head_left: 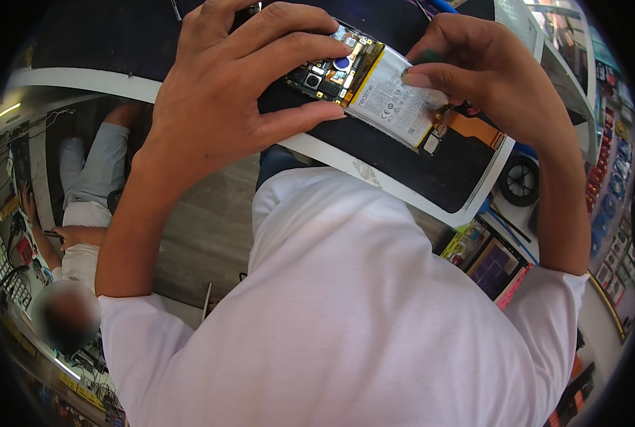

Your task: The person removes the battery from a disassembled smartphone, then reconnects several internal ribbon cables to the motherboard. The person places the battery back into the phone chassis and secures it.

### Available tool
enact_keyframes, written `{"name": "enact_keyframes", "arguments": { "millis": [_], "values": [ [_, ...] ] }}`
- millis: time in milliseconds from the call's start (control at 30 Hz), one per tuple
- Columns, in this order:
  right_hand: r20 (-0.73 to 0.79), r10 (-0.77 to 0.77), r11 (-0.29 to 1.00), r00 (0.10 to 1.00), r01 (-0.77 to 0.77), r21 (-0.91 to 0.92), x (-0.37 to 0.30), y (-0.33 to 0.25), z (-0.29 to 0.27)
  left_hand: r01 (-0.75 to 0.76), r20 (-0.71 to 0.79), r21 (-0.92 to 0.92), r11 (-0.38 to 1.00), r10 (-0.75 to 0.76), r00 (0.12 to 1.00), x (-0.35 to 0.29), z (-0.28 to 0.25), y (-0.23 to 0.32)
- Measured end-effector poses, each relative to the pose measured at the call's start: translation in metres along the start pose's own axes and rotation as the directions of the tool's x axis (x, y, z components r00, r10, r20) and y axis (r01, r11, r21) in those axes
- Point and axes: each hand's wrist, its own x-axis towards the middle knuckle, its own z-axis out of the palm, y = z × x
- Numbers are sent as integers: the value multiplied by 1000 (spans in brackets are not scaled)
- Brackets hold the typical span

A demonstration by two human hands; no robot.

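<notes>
An opened smartphone (353,71) lies on the black mat, its camera lenses and circuit board (340,67) bare at the left end. My left hand (225,92) steadies that end, thumb at the near edge and fingers across the board. A silver-white battery (395,99) fills the middle of the phone. Over the battery's far right part, my right hand (481,67) has thumb and forefinger pinched together. Something dark green shows between them, too covered to name. An orange flat ribbon cable (474,129) sticks out from the phone's right end.
The black mat (452,174) covers the white-edged table (374,171). Beside its right corner stand a black spoked wheel (520,180) and flat boxes (491,267). Small packets (609,192) line the right side. On the left, another person (86,213) sits at a cluttered bench.
</notes>
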Motion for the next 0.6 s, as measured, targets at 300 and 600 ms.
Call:
{"name": "enact_keyframes", "arguments": {
  "millis": [300,600],
  "values": [
    [-77,93,996,993,-94,-4,-1,-9,4,-90,-10,139,986,93,996,9,10,-10],
    [-28,91,995,995,-90,35,4,-19,4,41,5,37,998,-41,999,-12,7,-3]
  ]
}}
